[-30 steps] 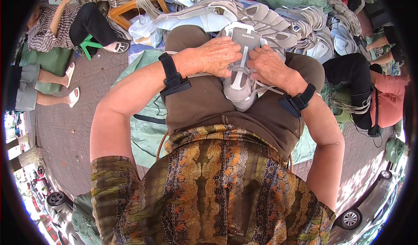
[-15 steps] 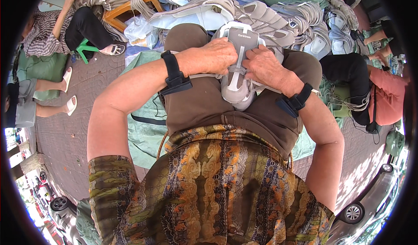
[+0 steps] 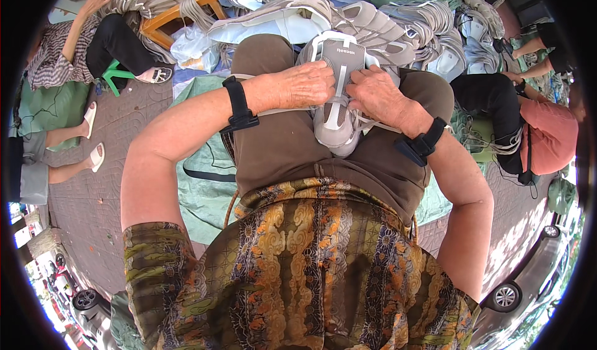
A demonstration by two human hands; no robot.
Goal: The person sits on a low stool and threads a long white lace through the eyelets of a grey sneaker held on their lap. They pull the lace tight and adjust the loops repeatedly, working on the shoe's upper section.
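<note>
A grey and white sneaker upper point(image 3: 339, 117) rests in my lap between my thighs, its toe toward me and its tongue standing up at the far end. My left hand point(image 3: 305, 85) is closed in a pinch at the left lacing edge; what sits between its fingertips is hidden. On the opposite edge, my right hand point(image 3: 380, 96) grips the upper, thumb near the lacing and fingers over the side. A pale shoelace point(image 3: 281, 110) runs out from under my left hand across my thigh, and another lace end point(image 3: 380, 125) trails below my right hand.
Stacked sneaker uppers point(image 3: 373, 30) lie beyond my knees, beside an orange wooden frame point(image 3: 163, 32) and a clear plastic bag point(image 3: 194, 46). Green sheeting point(image 3: 205, 194) spreads beneath me. People sit at left point(image 3: 62, 45) and right point(image 3: 550, 126). A parked car point(image 3: 516, 288) stands lower right.
My left hand has drawn slightly left and toward me, away from the tongue. My right hand stays almost where it was on the upper.
</note>
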